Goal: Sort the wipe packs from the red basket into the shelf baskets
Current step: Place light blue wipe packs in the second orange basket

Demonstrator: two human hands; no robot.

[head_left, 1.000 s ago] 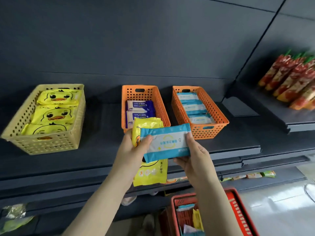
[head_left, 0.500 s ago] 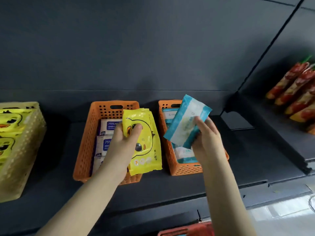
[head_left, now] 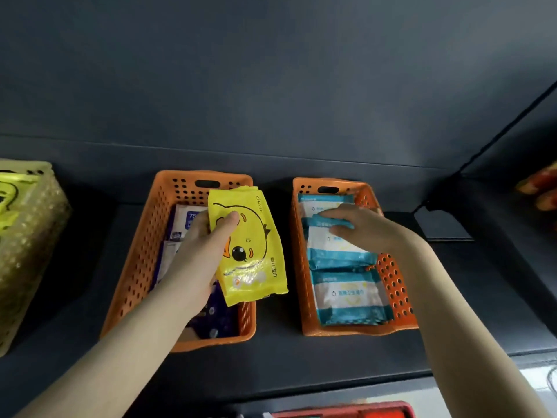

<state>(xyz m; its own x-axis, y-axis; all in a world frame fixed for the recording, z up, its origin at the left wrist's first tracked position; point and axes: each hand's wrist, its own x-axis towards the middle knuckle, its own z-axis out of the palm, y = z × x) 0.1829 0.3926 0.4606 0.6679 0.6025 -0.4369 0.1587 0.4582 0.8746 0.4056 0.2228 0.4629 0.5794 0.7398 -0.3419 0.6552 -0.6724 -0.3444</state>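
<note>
- The left hand [head_left: 205,251] grasps a yellow duck pack [head_left: 251,254]: the thumb lies across the printed face near its upper left corner and the fingers are curled behind it, out of sight.
- That pack hangs in the air over the left orange basket [head_left: 141,260], tilted so its top leans left, and covers much of the basket's right half.
- Inside the left orange basket lie purple-and-white packs [head_left: 188,220], partly hidden by the hand and forearm.
- The right hand [head_left: 364,229] reaches into the right orange basket [head_left: 399,288] and pinches the far edge of a teal pack [head_left: 334,247], fingers [head_left: 327,213] above that edge and thumb below it.
- The teal pack rests inside the basket, in the middle of a row of like packs (each overlapping the next); another teal one [head_left: 349,294] lies flat at the near end and one more shows at the far end under the handle slot.
- Both orange baskets stand side by side on a dark shelf [head_left: 301,354], near each other but not touching.
- A yellow basket [head_left: 33,242] stands well apart at the left edge, with yellow packs just visible in its top.
- The rim of the red basket [head_left: 346,411] shows at the bottom edge, below the shelf.
- Blurred red-orange packets [head_left: 539,190] sit at the far right.
</note>
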